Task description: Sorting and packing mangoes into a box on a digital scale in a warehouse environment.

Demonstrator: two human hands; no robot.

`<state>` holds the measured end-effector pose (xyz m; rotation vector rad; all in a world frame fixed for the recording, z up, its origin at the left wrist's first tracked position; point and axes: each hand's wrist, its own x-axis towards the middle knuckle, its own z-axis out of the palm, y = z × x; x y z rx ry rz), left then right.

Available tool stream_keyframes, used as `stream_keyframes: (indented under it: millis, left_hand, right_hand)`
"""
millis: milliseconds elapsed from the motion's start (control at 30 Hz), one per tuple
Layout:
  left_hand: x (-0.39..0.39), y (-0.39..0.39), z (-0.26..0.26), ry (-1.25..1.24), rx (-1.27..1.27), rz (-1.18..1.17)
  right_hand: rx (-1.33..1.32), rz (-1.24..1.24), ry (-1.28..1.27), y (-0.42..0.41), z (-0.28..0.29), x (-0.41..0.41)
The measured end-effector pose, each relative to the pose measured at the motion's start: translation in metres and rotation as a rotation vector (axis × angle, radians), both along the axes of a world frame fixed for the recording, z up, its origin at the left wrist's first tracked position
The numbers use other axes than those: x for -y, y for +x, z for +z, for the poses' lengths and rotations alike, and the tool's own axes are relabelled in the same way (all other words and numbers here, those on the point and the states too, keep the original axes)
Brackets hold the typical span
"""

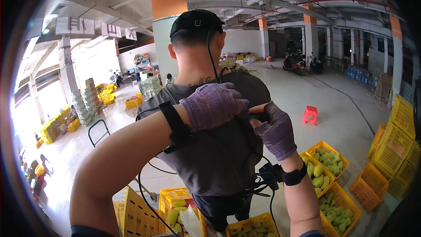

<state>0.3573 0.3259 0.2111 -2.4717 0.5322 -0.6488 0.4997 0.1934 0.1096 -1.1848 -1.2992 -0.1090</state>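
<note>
A person in a dark T-shirt [210,161] and a black cap [197,23] stands right before me, back turned. My left hand [215,105], in a purple knitted glove, lies against the upper back with its fingers bent; what is under them is hidden. At the right shoulder blade, my right hand [276,130], in a matching glove with bare fingertips, pinches a small dark object [258,116] beside a black cable. Black straps circle both my wrists, and a black device [269,175] with cables sits at the right one. Another cable [210,52] runs down from the cap.
Yellow crates of green fruit in foam nets [338,209] stand at the lower right; another crate [171,195] and a carton [135,214] are below left. A red stool [309,115] and stacked yellow crates [398,141] are on the right. A cart handle [98,131] rises at left.
</note>
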Motion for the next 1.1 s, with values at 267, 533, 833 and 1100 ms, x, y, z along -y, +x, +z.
stream_keyframes:
  millis: [267,533,833,1100]
  left_hand:
    - [0.002,-0.005,0.001,-0.028,-0.058,0.05]
    - [0.007,-0.001,0.001,0.074,-0.09,0.252]
    - [-0.002,0.001,0.002,0.074,-0.077,0.238]
    - [0.0,-0.005,0.0,-0.03,0.015,0.167]
  right_hand:
    - [0.215,-0.054,0.13,-0.008,0.001,0.001]
    - [0.222,-0.185,0.064,0.003,0.005,0.01]
    - [0.337,-0.281,0.046,-0.007,0.014,0.0]
    - [0.385,-0.374,0.2,-0.015,0.008,0.004]
